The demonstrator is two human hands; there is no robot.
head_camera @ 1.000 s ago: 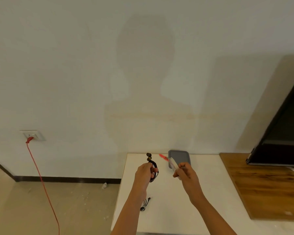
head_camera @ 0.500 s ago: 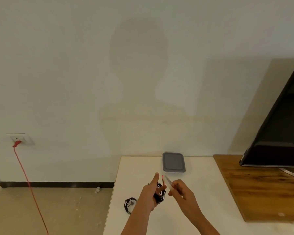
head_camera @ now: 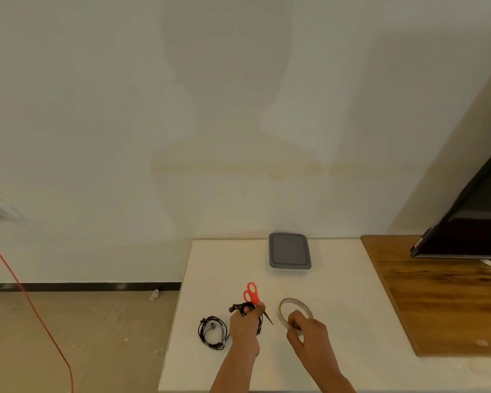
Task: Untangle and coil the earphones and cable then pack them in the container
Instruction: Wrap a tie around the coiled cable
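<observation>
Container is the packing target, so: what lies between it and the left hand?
Head view: only the red scissors, right by the left hand; beyond them the table is bare up to the container.

**Materials and surface finishes**

Counter (head_camera: 338, 307): smooth matt white. Adjoining board (head_camera: 437, 293): grained wood, slight sheen. Container (head_camera: 289, 251): matt grey plastic. Scissors (head_camera: 255, 296): glossy red plastic handles. Tape roll (head_camera: 298, 302): translucent, shiny. Earphones (head_camera: 236, 307) and cable (head_camera: 213, 331): dull black cord. Screen (head_camera: 471, 222): glossy black.

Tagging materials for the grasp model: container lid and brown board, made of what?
Container lid: matte grey, probably plastic or silicone; rounded rim, no glare. Brown board: wood or wood-look laminate; visible grain streaks, slight sheen.
</observation>
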